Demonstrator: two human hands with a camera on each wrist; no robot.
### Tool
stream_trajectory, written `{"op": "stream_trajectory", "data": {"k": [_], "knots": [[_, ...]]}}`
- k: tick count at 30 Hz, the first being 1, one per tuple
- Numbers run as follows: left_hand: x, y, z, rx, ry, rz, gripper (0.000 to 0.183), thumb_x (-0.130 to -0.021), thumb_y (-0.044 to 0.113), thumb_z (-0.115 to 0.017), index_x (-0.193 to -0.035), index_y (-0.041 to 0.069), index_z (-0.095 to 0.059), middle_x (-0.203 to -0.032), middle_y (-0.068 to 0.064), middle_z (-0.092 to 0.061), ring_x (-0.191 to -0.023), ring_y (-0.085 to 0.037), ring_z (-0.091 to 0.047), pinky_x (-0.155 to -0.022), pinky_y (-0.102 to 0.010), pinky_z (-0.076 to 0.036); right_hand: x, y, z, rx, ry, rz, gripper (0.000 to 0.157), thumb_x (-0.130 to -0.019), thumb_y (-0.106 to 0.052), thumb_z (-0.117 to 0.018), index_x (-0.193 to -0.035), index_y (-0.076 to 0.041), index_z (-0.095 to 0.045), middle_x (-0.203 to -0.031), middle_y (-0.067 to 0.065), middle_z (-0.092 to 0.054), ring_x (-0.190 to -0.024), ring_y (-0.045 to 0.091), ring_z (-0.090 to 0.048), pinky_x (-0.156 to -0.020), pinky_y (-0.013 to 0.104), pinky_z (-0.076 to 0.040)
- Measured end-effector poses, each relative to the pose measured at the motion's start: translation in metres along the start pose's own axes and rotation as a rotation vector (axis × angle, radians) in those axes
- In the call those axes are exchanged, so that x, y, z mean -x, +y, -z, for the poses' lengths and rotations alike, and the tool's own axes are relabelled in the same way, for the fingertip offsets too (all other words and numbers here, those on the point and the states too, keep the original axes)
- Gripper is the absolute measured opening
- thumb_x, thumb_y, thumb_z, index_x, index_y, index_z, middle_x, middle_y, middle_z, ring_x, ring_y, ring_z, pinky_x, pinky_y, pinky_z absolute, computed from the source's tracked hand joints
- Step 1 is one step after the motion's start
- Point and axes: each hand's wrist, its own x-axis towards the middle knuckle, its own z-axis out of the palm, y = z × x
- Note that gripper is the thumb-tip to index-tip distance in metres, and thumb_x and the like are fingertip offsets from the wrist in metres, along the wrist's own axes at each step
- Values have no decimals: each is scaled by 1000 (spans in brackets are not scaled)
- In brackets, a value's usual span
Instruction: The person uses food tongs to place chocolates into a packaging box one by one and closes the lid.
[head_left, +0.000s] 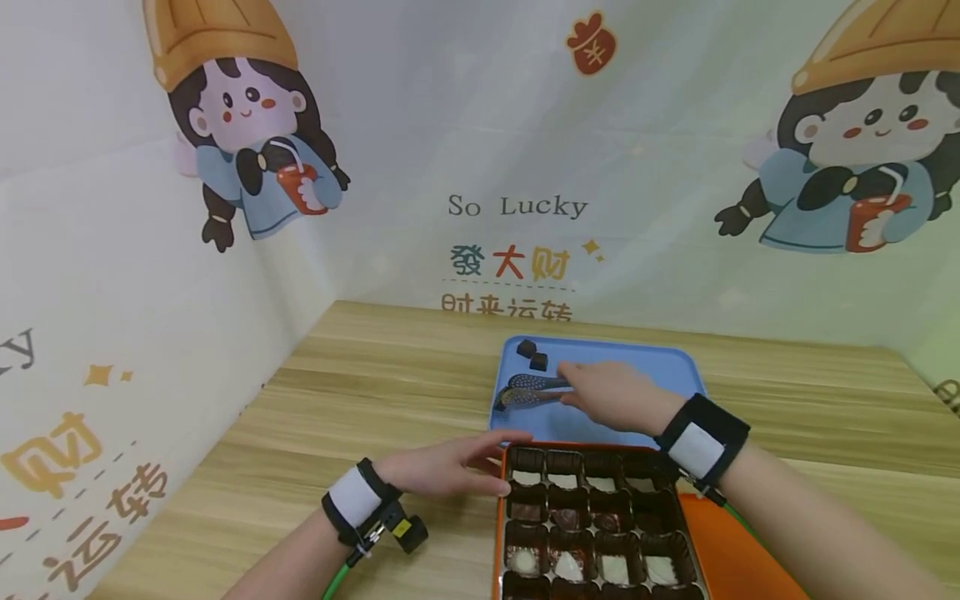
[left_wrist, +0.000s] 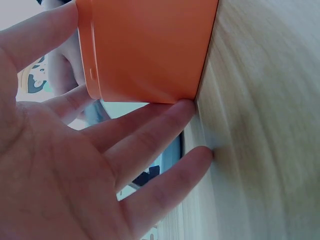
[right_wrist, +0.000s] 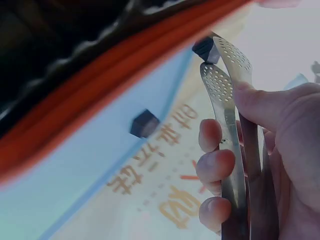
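My right hand [head_left: 618, 396] grips metal tongs [head_left: 536, 382] with perforated ends over the blue tray [head_left: 660, 358]. At their tips is a dark chocolate piece [right_wrist: 206, 49]; I cannot tell whether they clamp it. Two more dark chocolates [head_left: 538, 362] lie near the tray's far left corner. My left hand [head_left: 450, 465] rests against the orange chocolate box [left_wrist: 150, 50] at its far left corner, thumb at the rim and fingers extended along the side. The box's dark insert [head_left: 592, 492] has rows of compartments, several with white or brown chocolates. My right forearm crosses above its far right corner.
An orange flat panel [head_left: 742, 542] lies right of the box. Everything stands on a wood-grain table [head_left: 360, 375], with a printed cloth backdrop [head_left: 390, 167] behind and to the left. The box's near edge is cut off in the head view.
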Motion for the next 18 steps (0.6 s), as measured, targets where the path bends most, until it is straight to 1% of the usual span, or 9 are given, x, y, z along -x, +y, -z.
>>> {"op": "stream_trajectory", "data": {"k": [3,7,10,13,18], "knots": [[0,1,1,-10,4,6,60,-91,36,-51,-143,28,-22,-144,4,-28,-124,-15,-33,-96,-31,-32,17,0,11,-5,54,7,22,-93,-26,-51,-107,-10,-48,-75,-6,-49,-46,9,-36,-46,25,-30],[2,1,4,-14,11,16,60,-90,36,-53,-143,30,-24,-143,4,-28,-124,-16,-33,-96,-32,-32,38,2,19,60,130,37,21,-92,-29,-52,-103,-12,-47,-65,-9,-39,-44,8,-29,-42,24,-24],[2,1,5,-3,14,15,59,-90,35,-53,-142,30,-24,-143,5,-29,-124,-15,-33,-96,-32,-32,47,7,21,128,156,50,20,-90,-29,-54,-97,-12,-45,-60,-9,-33,-41,8,-26,-41,24,-20],[2,1,4,0,11,9,60,-90,35,-53,-142,30,-24,-143,4,-29,-124,-15,-34,-97,-31,-31,51,12,21,196,156,51,22,-88,-26,-58,-93,-10,-45,-61,-8,-34,-41,7,-27,-40,23,-22],[0,1,0,3,4,10,60,-90,36,-53,-143,29,-24,-142,4,-29,-124,-14,-33,-97,-31,-30,53,17,26,284,108,34,21,-85,-23,-62,-90,-8,-48,-61,-5,-36,-43,10,-31,-40,23,-27]]}}
